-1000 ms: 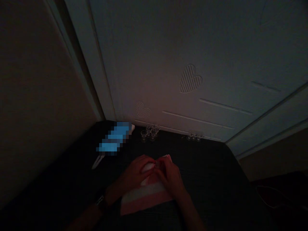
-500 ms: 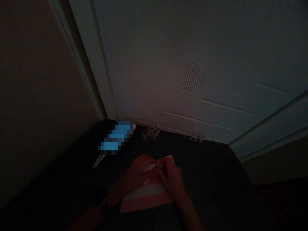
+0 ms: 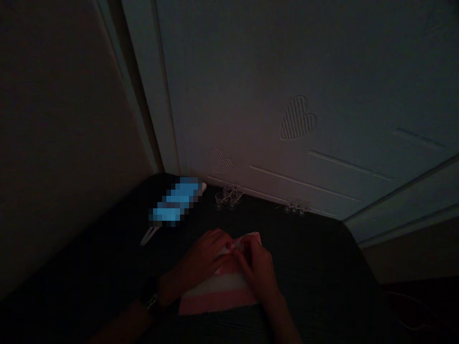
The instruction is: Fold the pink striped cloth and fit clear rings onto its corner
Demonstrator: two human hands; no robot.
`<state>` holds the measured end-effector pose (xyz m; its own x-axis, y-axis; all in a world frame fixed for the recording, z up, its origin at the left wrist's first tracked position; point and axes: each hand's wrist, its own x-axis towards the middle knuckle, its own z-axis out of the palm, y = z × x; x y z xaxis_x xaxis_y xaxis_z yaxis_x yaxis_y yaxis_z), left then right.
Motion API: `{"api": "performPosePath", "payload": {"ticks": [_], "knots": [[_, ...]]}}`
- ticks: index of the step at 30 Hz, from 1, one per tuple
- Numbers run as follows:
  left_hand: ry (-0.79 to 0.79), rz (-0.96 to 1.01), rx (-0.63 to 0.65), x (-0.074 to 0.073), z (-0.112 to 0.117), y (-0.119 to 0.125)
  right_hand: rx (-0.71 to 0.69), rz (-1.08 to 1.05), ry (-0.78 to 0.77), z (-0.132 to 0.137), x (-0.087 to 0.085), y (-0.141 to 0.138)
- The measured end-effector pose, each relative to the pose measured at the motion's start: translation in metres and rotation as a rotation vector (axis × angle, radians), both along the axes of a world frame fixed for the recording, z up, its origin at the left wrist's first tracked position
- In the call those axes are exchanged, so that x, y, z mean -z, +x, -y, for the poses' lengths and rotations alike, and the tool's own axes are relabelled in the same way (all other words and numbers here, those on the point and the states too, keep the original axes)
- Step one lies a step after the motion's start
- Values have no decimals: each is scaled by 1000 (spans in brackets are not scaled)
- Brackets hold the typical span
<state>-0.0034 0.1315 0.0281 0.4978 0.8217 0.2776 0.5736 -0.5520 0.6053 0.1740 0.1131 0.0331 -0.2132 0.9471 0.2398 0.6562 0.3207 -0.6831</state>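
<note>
The room is very dim. A pink and white folded sheet [image 3: 218, 295] lies on a dark table [image 3: 315, 282] in front of me. My left hand [image 3: 204, 260] rests on its far end with curled fingers. My right hand [image 3: 258, 267] meets it from the right, fingertips pinched on the sheet's upper edge near a small pale fold [image 3: 247, 238]. Both hands touch each other over the sheet. A watch [image 3: 150, 298] is on my left wrist.
A glowing blue blurred screen [image 3: 175, 203] lies at the back left of the table, with a pale strip [image 3: 148, 235] below it. Several small clear cups [image 3: 226, 196] and another small cluster [image 3: 296, 207] stand by a white panel with heart shapes [image 3: 297, 118].
The view has drifted slightly, shifting everything a little right. My hands stay together on the sheet's far end, with only small finger movements.
</note>
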Motion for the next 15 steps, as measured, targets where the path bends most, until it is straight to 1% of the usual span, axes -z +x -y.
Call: {"api": "performPosePath", "payload": {"ticks": [5, 11, 15], "knots": [[-16, 23, 11, -6, 1, -2, 15, 7, 10, 0, -2, -1], [-15, 76, 27, -11, 2, -3, 13, 12, 1, 0, 0, 0], [-18, 76, 70, -11, 2, -2, 1, 4, -4, 0, 0, 0]]}}
